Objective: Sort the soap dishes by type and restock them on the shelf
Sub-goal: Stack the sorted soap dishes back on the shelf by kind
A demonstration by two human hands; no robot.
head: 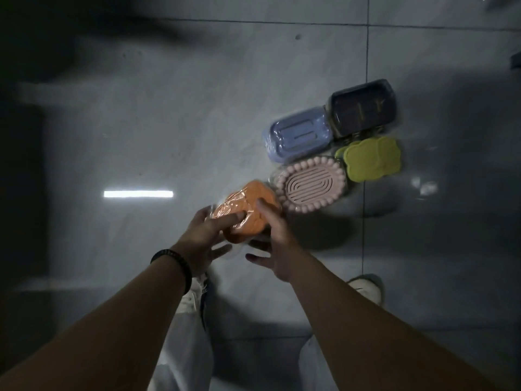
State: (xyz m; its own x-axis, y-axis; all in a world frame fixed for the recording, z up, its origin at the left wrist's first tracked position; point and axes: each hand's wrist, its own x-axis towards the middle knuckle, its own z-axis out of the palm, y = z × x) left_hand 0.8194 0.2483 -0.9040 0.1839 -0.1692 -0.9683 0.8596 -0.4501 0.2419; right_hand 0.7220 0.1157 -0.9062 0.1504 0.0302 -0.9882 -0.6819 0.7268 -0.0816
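Observation:
An orange soap dish in clear plastic wrap is held above the grey tiled floor between both my hands. My left hand grips its left side, one finger lying across the top. My right hand grips its right side with the thumb on top. On the floor beyond lie a pink oval dish with a beaded rim, a green cloud-shaped dish, a pale blue rectangular dish and a dark rectangular dish.
The floor is glossy grey tile with a bright light reflection at the left. My white shoes and light trousers stand below the hands. A dark shape fills the left edge.

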